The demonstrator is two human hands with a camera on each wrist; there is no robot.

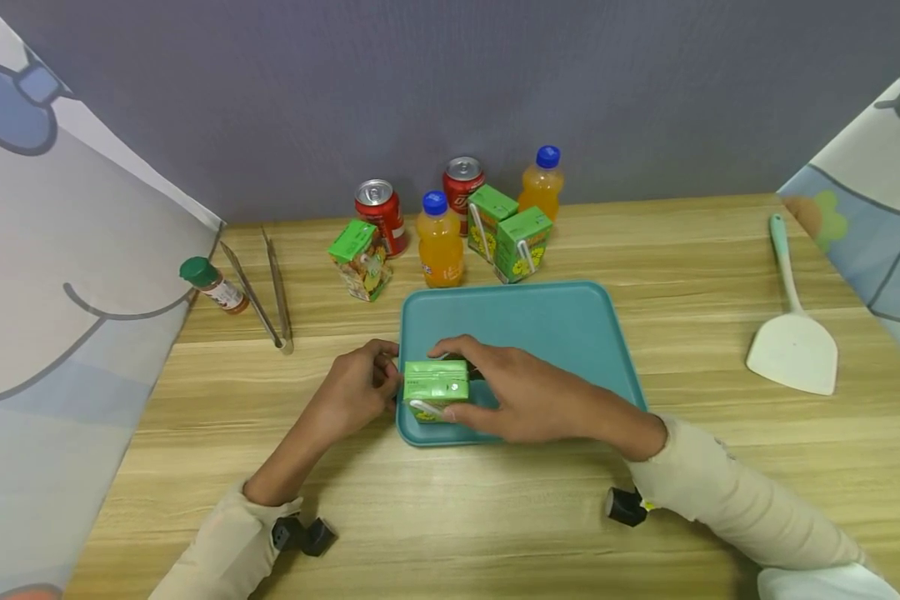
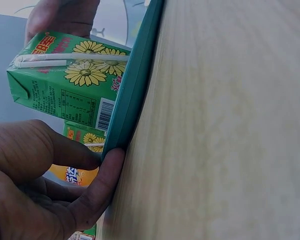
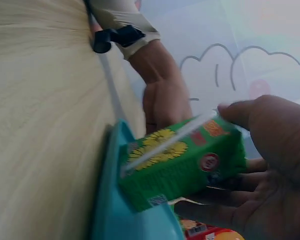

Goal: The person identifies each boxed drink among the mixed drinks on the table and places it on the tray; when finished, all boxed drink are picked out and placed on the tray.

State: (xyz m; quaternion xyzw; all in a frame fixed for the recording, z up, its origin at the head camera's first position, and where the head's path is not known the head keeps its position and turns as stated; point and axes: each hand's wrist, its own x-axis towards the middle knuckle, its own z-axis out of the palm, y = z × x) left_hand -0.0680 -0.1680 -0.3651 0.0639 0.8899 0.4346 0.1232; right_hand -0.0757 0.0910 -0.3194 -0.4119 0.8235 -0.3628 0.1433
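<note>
In the head view a green drink carton (image 1: 436, 382) with a white straw on its side stands at the left end of a teal tray (image 1: 525, 321). My right hand (image 1: 521, 392) reaches round the carton from the right, thumb at its near side and fingers at its far side. Yellow flowers show on the carton (image 2: 65, 75) in the left wrist view. There, my left hand (image 2: 45, 180) pinches the tray's rim (image 2: 132, 95) between thumb and finger. The right wrist view has the thumb of my right hand (image 3: 275, 165) by the carton's top edge.
Behind the tray stand several green cartons (image 1: 523, 243), two red cans (image 1: 381, 217) and two orange drink bottles (image 1: 441, 242) with blue caps. Metal tongs (image 1: 270, 292) and a green-capped spice jar (image 1: 213, 285) lie at left. A white spatula (image 1: 792, 352) lies at right.
</note>
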